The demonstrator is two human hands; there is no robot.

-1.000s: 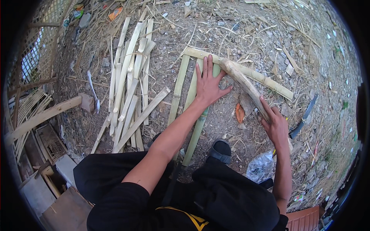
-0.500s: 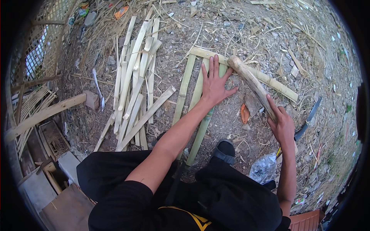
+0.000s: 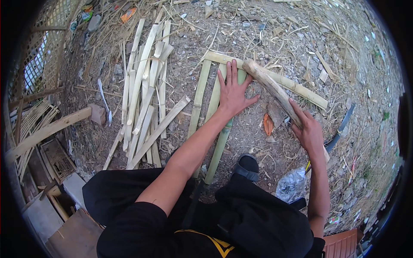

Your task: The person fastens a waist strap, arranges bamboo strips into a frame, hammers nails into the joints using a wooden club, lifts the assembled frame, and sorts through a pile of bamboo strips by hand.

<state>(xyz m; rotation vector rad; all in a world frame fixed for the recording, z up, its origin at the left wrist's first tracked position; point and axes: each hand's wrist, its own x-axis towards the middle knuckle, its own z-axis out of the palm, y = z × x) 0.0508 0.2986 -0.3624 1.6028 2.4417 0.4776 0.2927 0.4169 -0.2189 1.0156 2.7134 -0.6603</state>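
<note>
My left hand (image 3: 234, 92) lies with fingers spread over the upright bamboo slats (image 3: 219, 92), its fingertips at a crosswise bamboo strip (image 3: 303, 90). That strip runs across the slats' far ends and extends to the right. In my right hand (image 3: 309, 131) is a thick, slightly bent wooden stick (image 3: 273, 86), gripped at its near end. The stick's far end is over the crosswise strip, just right of my left fingers; whether it touches cannot be made out. My left palm hides part of the slats.
A pile of split bamboo strips (image 3: 144, 81) lies to the left. On the right are a curved dark blade (image 3: 343, 124) and a clear plastic bag (image 3: 291, 185). A wooden beam (image 3: 51, 132) and boards stand at the left. My sandalled foot (image 3: 247, 167) is close to the slats.
The whole view has shifted slightly, moving everything a little left. My hands, the stick and the bamboo keep nearly the same places relative to each other.
</note>
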